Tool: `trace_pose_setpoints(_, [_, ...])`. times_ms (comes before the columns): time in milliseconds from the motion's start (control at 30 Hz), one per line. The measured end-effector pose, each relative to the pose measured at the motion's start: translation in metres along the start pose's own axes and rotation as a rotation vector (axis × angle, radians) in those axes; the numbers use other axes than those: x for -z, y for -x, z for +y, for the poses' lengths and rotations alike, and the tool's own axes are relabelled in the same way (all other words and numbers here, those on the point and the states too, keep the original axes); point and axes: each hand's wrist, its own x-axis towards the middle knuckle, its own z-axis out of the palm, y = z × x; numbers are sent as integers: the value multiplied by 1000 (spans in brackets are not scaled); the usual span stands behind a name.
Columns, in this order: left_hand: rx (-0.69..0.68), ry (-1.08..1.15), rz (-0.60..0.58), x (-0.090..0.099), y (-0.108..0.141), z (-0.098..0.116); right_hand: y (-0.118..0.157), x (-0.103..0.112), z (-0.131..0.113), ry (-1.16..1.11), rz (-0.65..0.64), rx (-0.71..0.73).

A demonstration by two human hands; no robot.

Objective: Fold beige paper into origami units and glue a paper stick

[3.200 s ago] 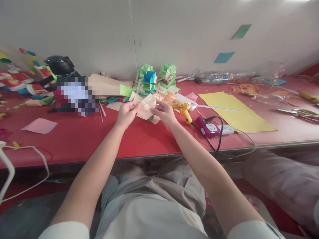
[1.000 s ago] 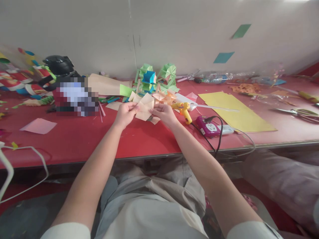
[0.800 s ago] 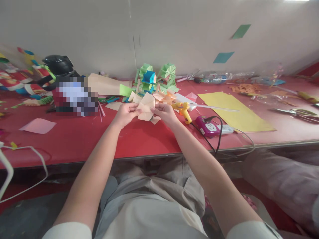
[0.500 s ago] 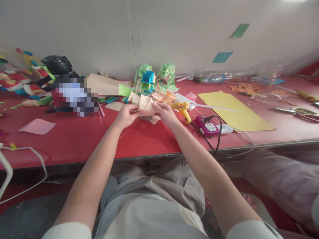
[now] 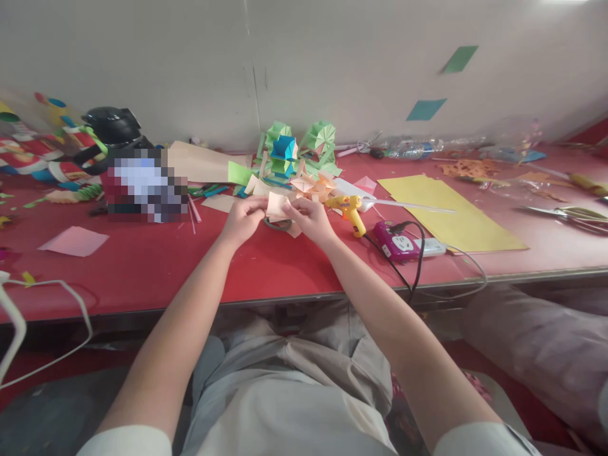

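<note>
A small cream paper piece [image 5: 277, 206] is held between my two hands above the red table. My left hand [image 5: 244, 221] pinches its left side, and my right hand [image 5: 308, 220] grips its right side with the thumb on top. Just behind the hands lie folded peach paper pieces [image 5: 313, 185]. Past these stand green folded paper shapes [image 5: 320, 139] and a blue one [image 5: 284, 147]. To the right of my right hand rests a yellow glue gun [image 5: 349, 212] with a long clear stick in its back.
On the red table [image 5: 285, 272], a purple power socket [image 5: 396, 242] with cables, yellow sheets [image 5: 456, 215] and scissors [image 5: 565, 212] lie right. A pink sheet [image 5: 73, 241] and a black object [image 5: 111, 126] are left. A person's leg [image 5: 527, 342] shows at right.
The cream paper between my hands looks smaller and flatter than before, and my hands have come slightly closer together.
</note>
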Motion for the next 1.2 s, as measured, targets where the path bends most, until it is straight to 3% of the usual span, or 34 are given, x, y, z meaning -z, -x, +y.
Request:
trace_pose_setpoints(200, [55, 76, -3, -1, 1, -1, 1, -3, 3, 109, 18, 80])
trace_pose_setpoints(433, [108, 146, -11, -9, 3, -1, 3, -5, 4, 194, 94, 48])
trace_pose_setpoints(1200, [223, 202, 21, -13, 5, -5, 3, -7, 5, 199, 93, 38])
